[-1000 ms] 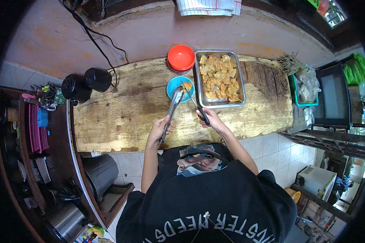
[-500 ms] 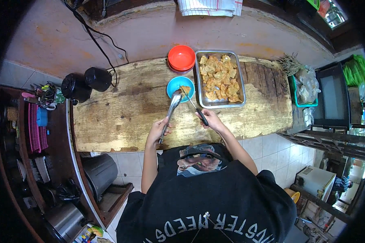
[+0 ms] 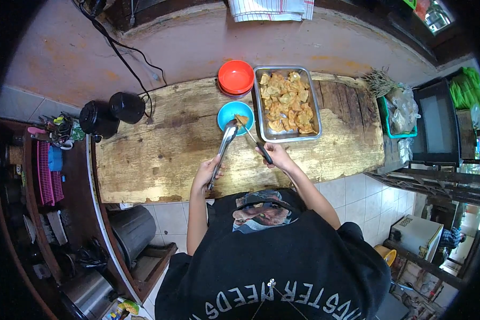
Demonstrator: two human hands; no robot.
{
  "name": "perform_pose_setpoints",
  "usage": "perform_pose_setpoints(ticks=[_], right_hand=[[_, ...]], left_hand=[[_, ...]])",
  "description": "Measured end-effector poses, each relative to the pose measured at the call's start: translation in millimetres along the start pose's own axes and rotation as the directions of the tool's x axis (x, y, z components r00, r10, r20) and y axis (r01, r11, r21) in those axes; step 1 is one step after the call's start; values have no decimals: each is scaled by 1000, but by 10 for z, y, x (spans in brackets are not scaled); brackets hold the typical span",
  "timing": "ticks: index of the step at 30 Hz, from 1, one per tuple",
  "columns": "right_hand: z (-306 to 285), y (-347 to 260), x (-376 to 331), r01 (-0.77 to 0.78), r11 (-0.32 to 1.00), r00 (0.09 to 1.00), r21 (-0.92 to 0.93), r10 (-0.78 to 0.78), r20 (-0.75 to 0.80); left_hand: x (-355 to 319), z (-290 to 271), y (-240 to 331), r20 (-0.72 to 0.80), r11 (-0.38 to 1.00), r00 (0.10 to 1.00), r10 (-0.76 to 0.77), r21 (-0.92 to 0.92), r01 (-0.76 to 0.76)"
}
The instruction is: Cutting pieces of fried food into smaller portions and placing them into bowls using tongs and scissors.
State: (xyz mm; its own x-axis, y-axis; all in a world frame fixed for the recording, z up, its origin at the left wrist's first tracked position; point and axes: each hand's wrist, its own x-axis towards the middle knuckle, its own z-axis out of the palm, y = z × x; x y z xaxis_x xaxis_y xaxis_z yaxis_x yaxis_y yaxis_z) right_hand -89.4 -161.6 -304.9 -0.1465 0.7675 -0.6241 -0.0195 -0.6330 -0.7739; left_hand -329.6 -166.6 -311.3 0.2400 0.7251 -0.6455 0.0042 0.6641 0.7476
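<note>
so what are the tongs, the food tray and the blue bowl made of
The tongs, held in the left hand, look like polished metal: silvery and reflective. The rectangular tray also looks like metal, probably steel or aluminium, going by its dull grey sheen and thin rolled rim. The blue bowl looks like plastic or melamine: flat, even colour with no glaze glint, though ceramic can't be ruled out.

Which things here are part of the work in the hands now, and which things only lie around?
In use:
- left hand with metal tongs
- right hand with a black-handled utensil
- blue bowl
- metal tray of fried pieces

Lying about:
- red bowls
- two black pots
- striped cloth
- green basket
</note>
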Motion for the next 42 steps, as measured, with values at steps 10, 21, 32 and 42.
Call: perform_pose_setpoints(ticks=[10, 21, 32, 42], right_hand=[[-61, -75, 10, 15, 1000, 999, 25, -16, 43], [-61, -145, -97, 50, 998, 999, 28, -49, -19], [-233, -102, -317, 59, 993, 998, 102, -54, -45], [-669, -257, -706, 127, 992, 973, -3, -125, -192]], left_hand=[[-6, 1, 14, -66, 1000, 998, 6, -10, -7], [-57, 6, 327, -37, 997, 999, -33, 64, 35], [-94, 57, 764, 22, 973, 984, -175, 154, 169], [-255, 708, 637, -23, 980, 1000, 16, 197, -11]])
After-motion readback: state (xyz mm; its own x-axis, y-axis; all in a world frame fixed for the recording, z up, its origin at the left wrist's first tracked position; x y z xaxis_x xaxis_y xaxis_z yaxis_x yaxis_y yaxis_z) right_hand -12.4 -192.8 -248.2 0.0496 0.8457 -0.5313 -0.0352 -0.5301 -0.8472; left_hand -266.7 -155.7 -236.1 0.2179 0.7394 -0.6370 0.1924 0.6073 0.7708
